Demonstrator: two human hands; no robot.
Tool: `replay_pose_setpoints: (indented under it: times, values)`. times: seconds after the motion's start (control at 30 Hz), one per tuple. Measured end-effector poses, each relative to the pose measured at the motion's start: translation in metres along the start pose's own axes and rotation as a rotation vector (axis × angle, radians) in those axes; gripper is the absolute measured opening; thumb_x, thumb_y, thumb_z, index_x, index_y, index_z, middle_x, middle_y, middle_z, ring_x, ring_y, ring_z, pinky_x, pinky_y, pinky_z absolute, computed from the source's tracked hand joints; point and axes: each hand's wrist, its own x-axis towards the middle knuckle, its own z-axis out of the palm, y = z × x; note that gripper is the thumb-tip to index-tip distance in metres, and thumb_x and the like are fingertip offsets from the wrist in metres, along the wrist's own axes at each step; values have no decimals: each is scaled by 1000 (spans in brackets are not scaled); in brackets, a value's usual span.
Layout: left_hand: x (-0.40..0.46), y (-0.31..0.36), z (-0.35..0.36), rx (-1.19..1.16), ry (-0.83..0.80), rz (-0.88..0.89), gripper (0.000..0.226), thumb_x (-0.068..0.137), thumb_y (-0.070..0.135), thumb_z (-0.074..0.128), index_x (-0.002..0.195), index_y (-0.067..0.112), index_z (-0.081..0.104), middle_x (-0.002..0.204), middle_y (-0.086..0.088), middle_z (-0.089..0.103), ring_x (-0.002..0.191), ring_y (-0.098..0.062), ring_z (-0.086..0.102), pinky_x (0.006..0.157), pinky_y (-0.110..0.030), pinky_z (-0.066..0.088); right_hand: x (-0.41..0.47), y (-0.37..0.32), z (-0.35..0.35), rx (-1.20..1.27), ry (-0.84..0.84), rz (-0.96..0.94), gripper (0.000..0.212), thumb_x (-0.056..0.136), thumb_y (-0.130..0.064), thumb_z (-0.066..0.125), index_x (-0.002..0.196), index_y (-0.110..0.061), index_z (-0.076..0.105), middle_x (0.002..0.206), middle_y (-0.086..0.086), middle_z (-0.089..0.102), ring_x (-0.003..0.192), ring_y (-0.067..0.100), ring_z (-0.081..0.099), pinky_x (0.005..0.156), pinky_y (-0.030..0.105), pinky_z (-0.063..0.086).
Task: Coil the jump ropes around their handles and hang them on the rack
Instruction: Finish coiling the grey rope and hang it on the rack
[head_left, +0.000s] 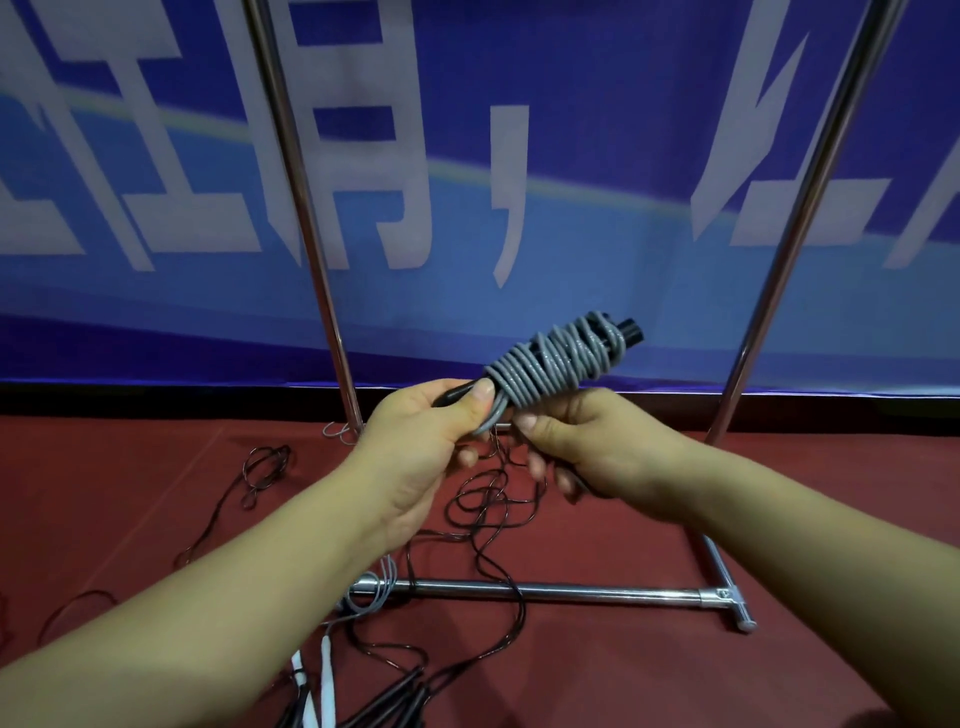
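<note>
A grey jump rope (558, 361) is wound in many turns around its black handles, whose tip (631, 328) sticks out at the upper right. My left hand (431, 431) grips the lower end of the black handles, its thumb pressing on the grey coil. My right hand (582, 447) holds the bundle from below, thumb against the last grey loop (493, 418). The bundle is held in the air between the two chrome uprights of the rack (306, 218). Other jump ropes with thin black cords (488, 499) lie loose on the red floor below.
The rack's right upright (800, 218) and its chrome base bar (545, 592) stand on red carpet. Black and white handles (322, 686) lie at the bottom edge. A blue banner with white characters (467, 156) hangs behind the rack.
</note>
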Motion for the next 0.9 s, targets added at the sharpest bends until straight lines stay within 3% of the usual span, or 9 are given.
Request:
replay_pose_setpoints:
  times: [0.17,0.3,0.37,0.47,0.6,0.77,0.9]
  values:
    - [2,-6,-2,83,106,-5,17,96,23,67,94,8,75,81,-4,68,60,-7,52,54,-21,42,3,0,5,-95,-48,45,27,102,-26,54,81,-12,64,71,2,67,48,9,52,50,19,45]
    - [4,-10,-6,214,171,-6,20,96,28,68,85,14,75,69,-1,65,55,-8,52,51,-19,42,4,0,11,-192,-95,66,22,101,-25,55,83,-16,63,74,-4,67,62,11,60,61,25,50]
    - [5,-11,-7,228,190,2,18,94,28,69,87,13,76,67,-2,64,57,-10,53,55,-23,44,5,1,13,-206,-88,72,21,100,-28,56,84,-16,62,71,-2,61,61,12,59,62,28,51]
    - [4,-11,-7,291,228,43,15,93,26,70,88,14,76,57,4,61,48,-4,52,48,-17,43,6,1,14,-214,-71,69,22,98,-31,59,81,-19,64,66,-1,52,61,17,53,63,34,49]
    - [3,-11,-5,344,252,138,8,91,24,74,88,16,76,52,11,62,44,3,53,44,-13,41,6,-1,15,-214,-82,76,15,96,-26,63,84,-18,67,60,-5,56,56,13,54,61,31,48]
    - [3,-9,-5,423,266,243,7,87,26,77,81,26,76,57,16,67,51,4,58,58,-21,46,5,-3,14,-94,-123,111,18,103,-19,51,96,-7,63,76,4,69,54,15,63,61,28,51]
    - [4,-9,-4,442,312,280,9,85,30,79,77,30,75,66,12,72,62,-8,67,66,-32,56,5,-2,12,6,-119,161,23,106,-21,45,107,-6,62,81,9,66,64,19,64,60,33,52]
